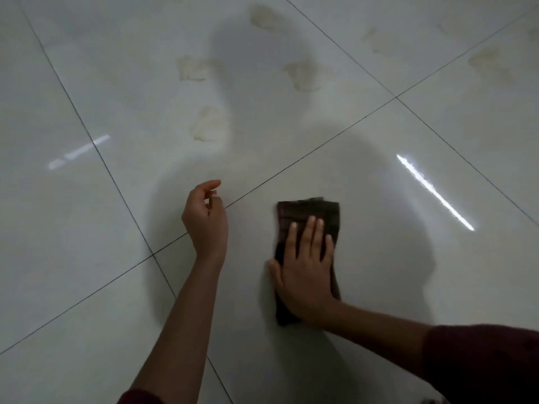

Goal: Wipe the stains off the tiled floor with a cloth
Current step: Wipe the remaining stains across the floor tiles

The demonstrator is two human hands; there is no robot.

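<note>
While the right hand [306, 269] lies flat with its fingers spread, palm pressed down on the folded dark cloth [309, 212], nothing is pinched; the cloth is simply pinned against the tiled floor [87, 258] beneath it, its far end showing past the fingertips at twelve o'clock. The left hand [205, 218], at nine o'clock from the cloth and apart from it, is loosely curled and holds nothing, over a grout line [306, 158].

The tile under and around the cloth looks clean, though its edges are blurred, which suggests wiping is under way. Most of the work appears to be left: pale yellowish stains are visible farther out. The nearest stain [208, 123] sits at about eleven o'clock from the cloth, across the grout line. Two more stains [191, 68] [302, 74] lie beyond it toward twelve, another [264, 14] at the top edge, and further ones [490, 64] at one to two o'clock, well apart from the cloth.
</note>
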